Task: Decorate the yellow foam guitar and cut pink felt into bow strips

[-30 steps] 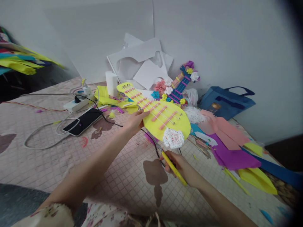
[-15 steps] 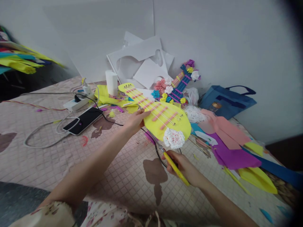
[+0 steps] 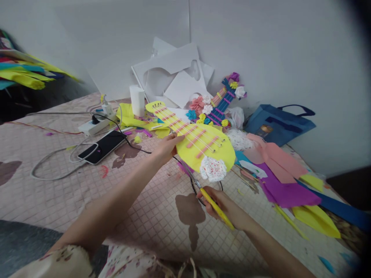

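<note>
My left hand (image 3: 169, 147) is closed on the near edge of a yellow craft guitar (image 3: 185, 148), held tilted above the table. White strings and pink strips run along the guitar's face, and a white speckled paper flower (image 3: 213, 168) sits at its lower end. A pair of scissors (image 3: 216, 206) with yellow handles is gripped in my right hand (image 3: 224, 204). The metal blades point up and left, just below the guitar's lower edge; I cannot tell whether they touch it.
Behind stands a blue craft guitar (image 3: 222, 106) with paper flowers, beside white board offcuts (image 3: 179, 87). A phone (image 3: 102, 146), cables and a power strip (image 3: 94, 126) lie left. Coloured paper (image 3: 282, 189) and a blue bag (image 3: 278, 123) are right. A white cup-like cylinder (image 3: 137, 101) stands behind.
Very little differs. The whole view has shifted slightly, and both hands keep hold of the same things in nearly the same places.
</note>
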